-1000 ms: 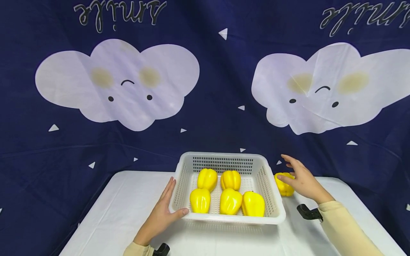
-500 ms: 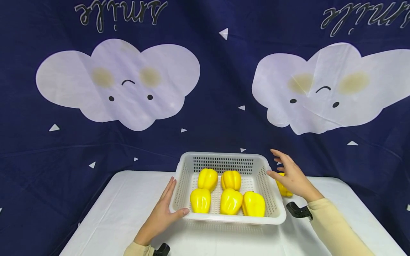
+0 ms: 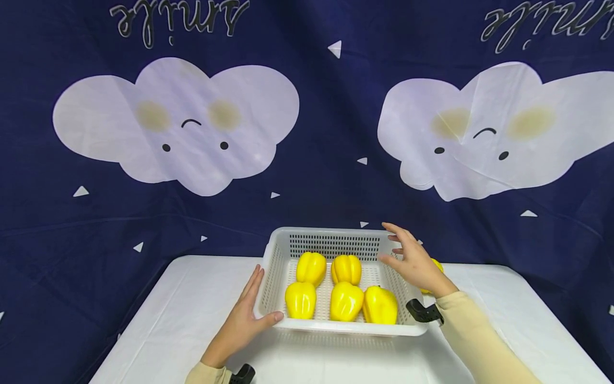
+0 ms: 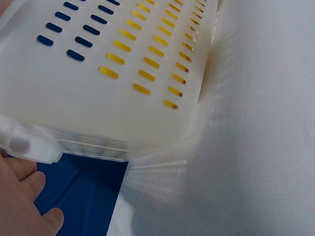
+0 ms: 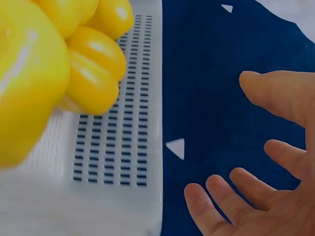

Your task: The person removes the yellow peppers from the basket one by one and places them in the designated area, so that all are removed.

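Note:
A white plastic basket (image 3: pixel 355 327) with slotted walls holds several yellow bell peppers (image 3: pixel 346 301). At its left side is my left hand (image 3: pixel 241 322), fingers straight along the wall and thumb at the front left corner; its fingers (image 4: pixel 30 183) show beside the basket rim in the left wrist view. My right hand (image 3: pixel 416 265) hovers over the basket's right rim, fingers spread and holding nothing, as the right wrist view also shows. Behind it, on the table right of the basket, sits one more yellow bell pepper (image 3: pixel 437 265), mostly hidden by the hand.
The basket stands on a table with a white cloth (image 3: pixel 168 314). Close behind the table hangs a dark blue curtain (image 3: pixel 331 181) printed with clouds. Each wrist wears a black strap, the right one (image 3: pixel 422 311) near the basket's right edge.
From above the pepper outside the basket, my right hand has moved left over the basket's right rim. My left hand, the basket and the peppers look unmoved.

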A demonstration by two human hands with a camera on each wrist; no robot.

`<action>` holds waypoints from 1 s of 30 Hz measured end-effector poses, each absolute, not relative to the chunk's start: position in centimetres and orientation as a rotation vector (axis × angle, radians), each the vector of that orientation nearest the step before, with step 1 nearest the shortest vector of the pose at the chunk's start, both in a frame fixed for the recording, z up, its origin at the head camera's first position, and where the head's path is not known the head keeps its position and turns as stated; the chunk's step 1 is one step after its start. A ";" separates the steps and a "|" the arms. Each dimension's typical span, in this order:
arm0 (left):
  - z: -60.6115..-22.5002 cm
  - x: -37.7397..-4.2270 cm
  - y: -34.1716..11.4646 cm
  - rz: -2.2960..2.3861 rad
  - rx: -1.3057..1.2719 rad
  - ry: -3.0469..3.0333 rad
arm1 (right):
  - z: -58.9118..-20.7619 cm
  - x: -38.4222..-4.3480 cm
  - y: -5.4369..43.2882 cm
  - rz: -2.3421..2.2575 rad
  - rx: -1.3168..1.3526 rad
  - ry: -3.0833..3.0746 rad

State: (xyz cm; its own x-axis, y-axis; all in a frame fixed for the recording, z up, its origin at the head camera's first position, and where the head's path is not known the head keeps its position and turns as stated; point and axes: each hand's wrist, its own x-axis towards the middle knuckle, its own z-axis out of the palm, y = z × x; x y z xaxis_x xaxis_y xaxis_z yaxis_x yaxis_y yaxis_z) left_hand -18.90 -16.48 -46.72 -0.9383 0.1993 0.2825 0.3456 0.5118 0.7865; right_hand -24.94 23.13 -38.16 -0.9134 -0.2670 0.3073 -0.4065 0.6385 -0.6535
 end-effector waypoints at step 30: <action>-46.9 -19.0 -16.6 -1.380 -0.477 -2.602 | -40.4 -28.2 17.5 1.217 0.444 -2.901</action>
